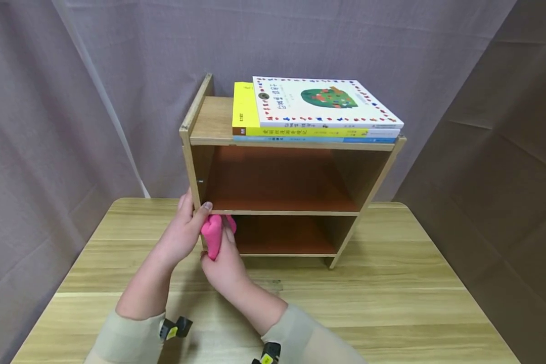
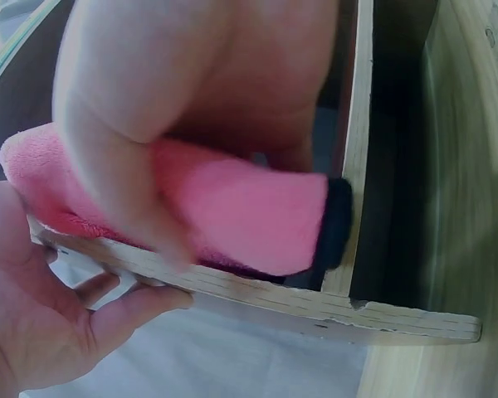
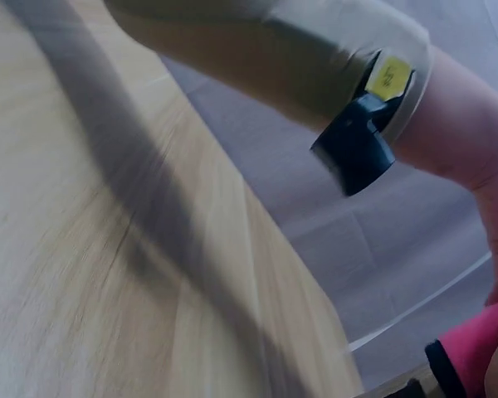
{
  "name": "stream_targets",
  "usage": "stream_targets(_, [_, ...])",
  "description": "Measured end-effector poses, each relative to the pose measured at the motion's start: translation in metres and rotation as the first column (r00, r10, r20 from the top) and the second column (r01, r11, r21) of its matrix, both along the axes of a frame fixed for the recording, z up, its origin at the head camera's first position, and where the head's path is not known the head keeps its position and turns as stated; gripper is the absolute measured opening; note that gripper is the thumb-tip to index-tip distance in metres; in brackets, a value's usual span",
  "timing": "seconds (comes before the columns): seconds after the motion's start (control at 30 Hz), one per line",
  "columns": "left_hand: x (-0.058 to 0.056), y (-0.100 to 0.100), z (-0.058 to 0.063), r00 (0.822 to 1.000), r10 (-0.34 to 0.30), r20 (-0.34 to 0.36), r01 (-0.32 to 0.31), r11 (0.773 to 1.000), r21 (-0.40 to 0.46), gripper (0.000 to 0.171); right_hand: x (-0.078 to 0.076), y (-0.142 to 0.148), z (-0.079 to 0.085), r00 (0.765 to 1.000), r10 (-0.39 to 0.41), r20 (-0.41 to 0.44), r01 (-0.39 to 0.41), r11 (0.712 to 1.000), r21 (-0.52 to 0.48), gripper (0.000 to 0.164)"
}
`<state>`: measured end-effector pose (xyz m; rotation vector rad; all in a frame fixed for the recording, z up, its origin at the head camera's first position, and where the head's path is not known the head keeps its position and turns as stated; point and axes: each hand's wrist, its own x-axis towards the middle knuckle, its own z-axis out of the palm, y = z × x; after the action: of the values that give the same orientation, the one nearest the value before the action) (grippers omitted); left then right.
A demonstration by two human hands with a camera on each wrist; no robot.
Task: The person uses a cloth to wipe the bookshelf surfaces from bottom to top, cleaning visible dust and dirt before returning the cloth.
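Note:
A wooden bookshelf (image 1: 279,213) stands on the table. My left hand (image 1: 182,235) grips its left side panel (image 2: 232,286), the thumb on the front edge and the other fingers along the outer face. A pink cloth (image 1: 212,236), dark-edged at one end in the left wrist view, is in my right hand (image 1: 227,265) at the left end of the lower compartment. The cloth lies bunched against the panel's inner side, thumb and fingers around it. In the right wrist view only a corner of the cloth (image 3: 477,340) shows; most of the right hand is out of frame.
Several books (image 1: 318,103), a white one uppermost, lie stacked on the shelf's top board (image 1: 214,114). Below is a wood-grain table (image 1: 391,283). Grey curtains (image 1: 132,60) hang behind and at the sides. Each sleeve carries a small black camera mount (image 3: 357,145).

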<state>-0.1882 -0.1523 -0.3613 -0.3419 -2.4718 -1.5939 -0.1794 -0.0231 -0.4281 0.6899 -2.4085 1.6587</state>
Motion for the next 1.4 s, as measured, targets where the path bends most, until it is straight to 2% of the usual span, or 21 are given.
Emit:
stream_targets(0.13, [-0.001, -0.001, 0.001, 1.0, -0.005, 0.009, 0.005, 1.0, 0.013, 0.063, -0.003, 0.0, -0.006, 0.997, -0.009, -0.081, 0.014, 0.999, 0.051, 0.092])
stream_targets(0.23, [-0.001, -0.001, 0.001, 1.0, -0.007, 0.019, 0.007, 1.0, 0.022, 0.062, -0.003, 0.001, -0.01, 0.994, -0.015, -0.11, 0.027, 0.994, 0.105, 0.093])
stream_targets(0.43, [0.001, 0.0, 0.002, 1.0, -0.003, 0.025, 0.002, 1.0, 0.023, 0.063, -0.005, 0.01, -0.013, 0.978, -0.019, -0.207, 0.065, 0.974, 0.219, 0.089])
stream_targets(0.53, [0.002, 0.0, 0.002, 1.0, -0.002, 0.022, 0.001, 1.0, 0.022, 0.063, -0.007, 0.017, -0.015, 0.961, 0.005, -0.276, 0.081, 0.95, 0.301, 0.086])
stream_targets(0.7, [0.002, 0.0, 0.002, 1.0, 0.002, 0.02, -0.003, 1.0, 0.021, 0.062, -0.008, 0.029, -0.019, 0.931, 0.06, -0.36, 0.123, 0.877, 0.465, 0.086])
stream_targets(0.87, [0.002, 0.001, 0.002, 1.0, 0.003, 0.017, -0.003, 1.0, 0.017, 0.06, -0.007, 0.038, -0.017, 0.916, 0.103, -0.389, 0.156, 0.8, 0.579, 0.085])
stream_targets(1.07, [0.002, 0.001, 0.003, 1.0, 0.003, 0.019, -0.003, 1.0, 0.013, 0.063, -0.01, 0.043, -0.015, 0.89, 0.144, -0.433, 0.202, 0.726, 0.657, 0.076])
stream_targets(1.3, [0.003, 0.0, 0.003, 0.999, -0.003, 0.032, 0.002, 1.0, 0.017, 0.067, -0.01, 0.052, -0.021, 0.828, 0.211, -0.519, 0.31, 0.6, 0.738, 0.061])
stream_targets(1.4, [0.003, 0.0, 0.002, 1.0, 0.008, 0.03, -0.008, 1.0, 0.0, 0.067, -0.01, 0.058, -0.022, 0.808, 0.229, -0.543, 0.337, 0.576, 0.745, 0.053])
